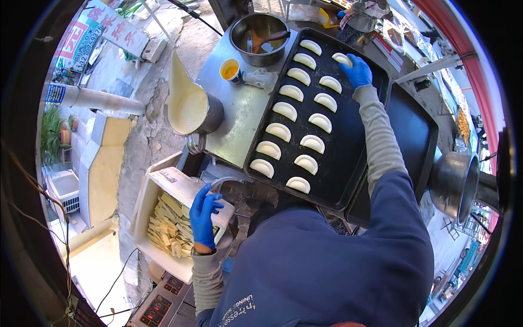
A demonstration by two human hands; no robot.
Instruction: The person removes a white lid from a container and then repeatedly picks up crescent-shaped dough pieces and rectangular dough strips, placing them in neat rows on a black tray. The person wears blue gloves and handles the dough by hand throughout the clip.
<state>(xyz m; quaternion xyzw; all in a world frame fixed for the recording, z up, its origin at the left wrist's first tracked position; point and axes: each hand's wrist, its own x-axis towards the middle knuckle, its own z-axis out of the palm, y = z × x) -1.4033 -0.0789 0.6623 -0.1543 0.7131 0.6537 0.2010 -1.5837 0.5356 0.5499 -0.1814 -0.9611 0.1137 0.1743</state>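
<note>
My right hand (358, 71), in a blue glove, has its fingers on one end of a half-moon pastry (341, 59) at the far end of a black baking tray (347, 155). Two lengthwise rows of similar pale, uncooked pastries (325, 102) with crimped curved edges lie on this tray. The underside of the fingers is hidden. My left hand (203, 213), also gloved in blue, holds nothing, its fingers apart and slightly bent. It hangs over the near edge of a white foam box (143, 212) filled with pale flat strips (173, 229).
Left of the tray, a metal table (229, 126) bears a steel bowl (259, 57) with a brush, a paper cup (230, 70) of yellow liquid and a lined metal pot (192, 112). Another black tray (408, 135) and a steel pot (451, 188) stand right. A person (361, 20) is beyond.
</note>
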